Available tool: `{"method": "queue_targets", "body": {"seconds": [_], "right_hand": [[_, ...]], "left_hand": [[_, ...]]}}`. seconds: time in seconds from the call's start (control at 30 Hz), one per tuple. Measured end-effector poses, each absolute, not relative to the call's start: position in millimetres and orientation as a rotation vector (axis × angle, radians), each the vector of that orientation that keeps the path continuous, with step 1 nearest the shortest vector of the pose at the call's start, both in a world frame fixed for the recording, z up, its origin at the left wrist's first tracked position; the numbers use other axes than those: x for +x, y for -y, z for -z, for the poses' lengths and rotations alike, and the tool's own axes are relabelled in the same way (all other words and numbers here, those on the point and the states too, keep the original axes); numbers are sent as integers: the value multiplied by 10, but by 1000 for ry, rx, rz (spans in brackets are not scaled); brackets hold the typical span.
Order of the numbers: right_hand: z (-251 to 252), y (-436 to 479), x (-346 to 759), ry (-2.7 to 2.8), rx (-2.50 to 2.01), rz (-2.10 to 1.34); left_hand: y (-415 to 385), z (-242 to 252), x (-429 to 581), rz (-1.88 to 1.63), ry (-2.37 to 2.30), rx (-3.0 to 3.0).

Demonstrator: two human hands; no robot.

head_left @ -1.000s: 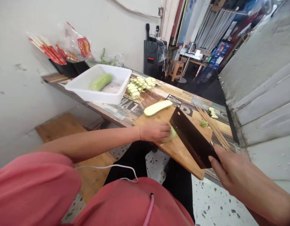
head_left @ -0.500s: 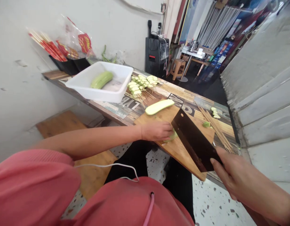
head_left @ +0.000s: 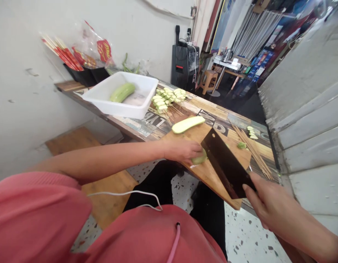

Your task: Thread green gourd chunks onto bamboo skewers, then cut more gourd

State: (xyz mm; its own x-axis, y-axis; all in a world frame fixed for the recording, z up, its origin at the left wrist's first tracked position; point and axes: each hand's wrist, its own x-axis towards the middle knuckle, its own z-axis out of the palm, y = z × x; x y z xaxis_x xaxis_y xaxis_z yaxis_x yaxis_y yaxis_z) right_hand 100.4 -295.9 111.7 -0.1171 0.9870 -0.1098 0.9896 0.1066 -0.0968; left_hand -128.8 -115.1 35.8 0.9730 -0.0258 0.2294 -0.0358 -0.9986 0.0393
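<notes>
On the wooden cutting board [head_left: 212, 179], my left hand [head_left: 182, 150] has its fingers curled over a pale green zucchini piece [head_left: 199, 157]. My right hand [head_left: 267, 199] grips the handle of a dark cleaver [head_left: 226, 164], whose broad blade slants over the board just right of that piece. A halved zucchini [head_left: 188, 124] lies cut face up at the board's far edge. Toward the right side of the board rests a small green zucchini end [head_left: 241, 145]. My left fingertips are partly hidden behind the piece.
Skewered zucchini slices [head_left: 166, 98] lie beyond the board, beside a white tub [head_left: 141, 112] with a whole zucchini [head_left: 122, 92]. Bare wooden skewers [head_left: 249, 151] and one sliced skewer [head_left: 251, 132] are at right. A black speaker [head_left: 182, 64] stands behind the table, a wall rises at right.
My left hand has shifted slightly on the zucchini piece, and more of the piece shows now. The cleaver stays at nearly the same slant. The whole view has moved a little.
</notes>
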Motion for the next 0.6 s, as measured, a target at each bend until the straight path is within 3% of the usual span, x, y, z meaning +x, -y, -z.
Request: {"method": "queue_targets", "body": {"seconds": [0.23, 0.6], "right_hand": [[-1245, 3030, 1024, -2400, 2047, 189], [-1152, 3067, 968, -2356, 2056, 200]], "left_hand": [[1162, -435, -1259, -246, -5, 3015], [1160, -391, -1262, -383, 23, 3030]]}}
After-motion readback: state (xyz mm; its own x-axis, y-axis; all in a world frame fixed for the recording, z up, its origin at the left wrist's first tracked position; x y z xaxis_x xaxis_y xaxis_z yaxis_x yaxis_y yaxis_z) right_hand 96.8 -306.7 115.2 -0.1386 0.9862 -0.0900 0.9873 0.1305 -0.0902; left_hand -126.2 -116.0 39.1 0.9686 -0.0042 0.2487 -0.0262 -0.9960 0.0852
